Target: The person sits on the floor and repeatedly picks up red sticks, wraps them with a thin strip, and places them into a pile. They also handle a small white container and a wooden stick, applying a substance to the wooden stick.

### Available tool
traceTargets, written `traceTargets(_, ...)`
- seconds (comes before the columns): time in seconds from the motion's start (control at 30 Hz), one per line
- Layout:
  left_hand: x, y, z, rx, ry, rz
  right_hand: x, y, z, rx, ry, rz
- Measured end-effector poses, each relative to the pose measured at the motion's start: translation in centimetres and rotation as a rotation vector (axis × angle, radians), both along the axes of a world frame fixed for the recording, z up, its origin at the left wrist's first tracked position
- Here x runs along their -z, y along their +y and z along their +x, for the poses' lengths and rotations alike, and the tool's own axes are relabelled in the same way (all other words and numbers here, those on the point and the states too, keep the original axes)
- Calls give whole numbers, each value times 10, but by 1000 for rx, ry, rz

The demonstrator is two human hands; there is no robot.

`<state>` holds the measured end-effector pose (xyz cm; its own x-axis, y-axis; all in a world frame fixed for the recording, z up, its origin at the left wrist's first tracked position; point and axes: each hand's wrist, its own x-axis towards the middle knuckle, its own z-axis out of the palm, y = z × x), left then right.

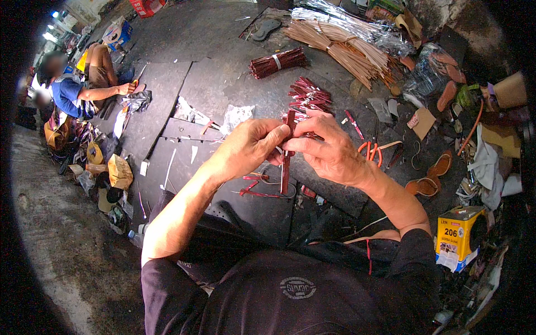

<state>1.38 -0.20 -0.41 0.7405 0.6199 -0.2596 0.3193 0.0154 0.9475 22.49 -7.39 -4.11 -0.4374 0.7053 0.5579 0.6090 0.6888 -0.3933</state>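
A narrow dark red strap (286, 173) stands upright between my two hands, its lower end hanging free. My left hand (254, 144) pinches it near the middle, thumb pressed on its face. From the other side, my right hand (330, 146) has its fingers closed at the same spot; any small part between those fingertips is hidden. Just beyond lies a loose heap of red straps (310, 96) with shiny bits. Farther off is a tied bundle of dark red straps (277, 62). Orange-handled scissors (371, 154) rest on the floor right of my right hand.
Bundled tan strips (335, 47) and silvery strips (349, 22) lie at the far right. Brown sole-shaped pieces (429, 177) and a yellow tin (459, 237) are on the right. At the left, a person in blue (72, 92) sits on the floor beside scraps and bags.
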Motion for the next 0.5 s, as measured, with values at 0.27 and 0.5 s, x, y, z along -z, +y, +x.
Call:
traceTargets(0.27, -2, 4, 1, -78, -64, -152, -3, 0, 8, -25, 65, 50)
traceTargets(0.5, 22, 4, 8, -459, -213, -254, 20, -22, -20, 147, 735, -719)
